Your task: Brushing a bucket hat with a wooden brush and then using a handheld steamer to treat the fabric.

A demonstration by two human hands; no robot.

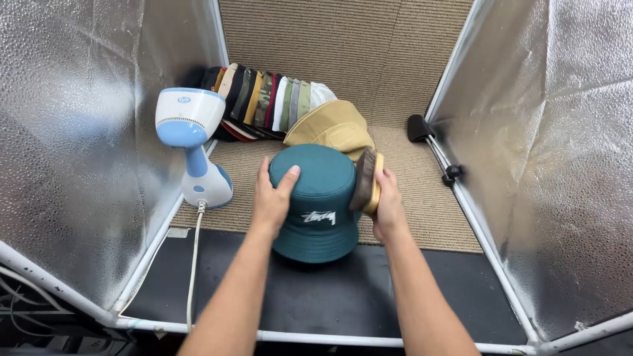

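Step in hand, likely: brushing teal bucket hat (318, 198). Left hand (271, 201) flat, steadying crown; right hand (388, 201) clasps wooden brush (366, 180) against side. Next: firm hold, even strokes.

We're looking at a small product-prep or photo booth for hats: crinkled reflective foil walls (72, 151) on a white tube frame (461, 198), tan woven backdrop (330, 46), a fanned row of caps (264, 99), and a garment steamer (191, 145) on the bench (316, 296).
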